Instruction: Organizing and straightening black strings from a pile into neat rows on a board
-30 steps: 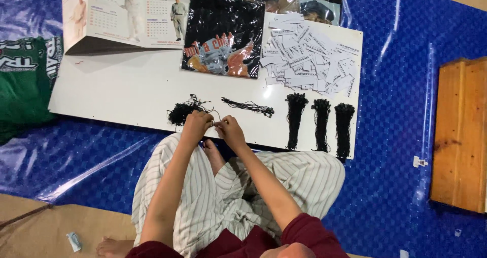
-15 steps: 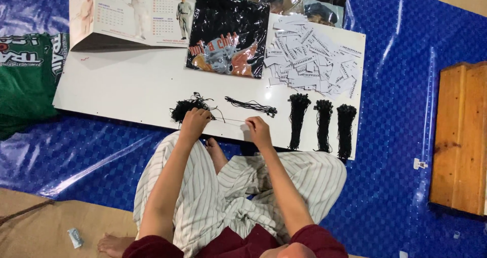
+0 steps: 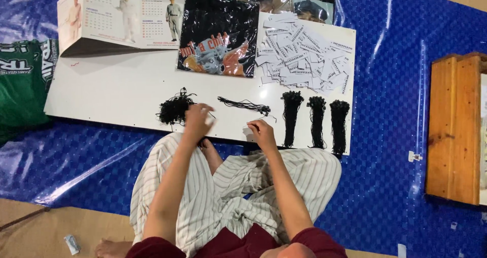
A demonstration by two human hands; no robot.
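I sit cross-legged at a white board (image 3: 111,90) on the floor. My left hand (image 3: 198,120) rests at the edge of a tangled pile of black strings (image 3: 173,109), fingers slightly apart. My right hand (image 3: 261,132) is near the board's front edge, its fingertips pinched on what looks like a thin black string. Between and beyond the hands lies a small straightened bunch of strings (image 3: 244,105). To the right, three tied black string bundles (image 3: 315,120) lie side by side.
A heap of white paper tags (image 3: 304,52) and a bagged black printed shirt (image 3: 218,35) lie at the board's far side, with a calendar (image 3: 122,17) to the left. A green garment (image 3: 23,80) is far left, a wooden stool (image 3: 456,131) right, on blue tarp (image 3: 390,111).
My hands were together at the tangled pile, then moved apart. The right hand has drawn to the right and toward me; the left stays by the pile.
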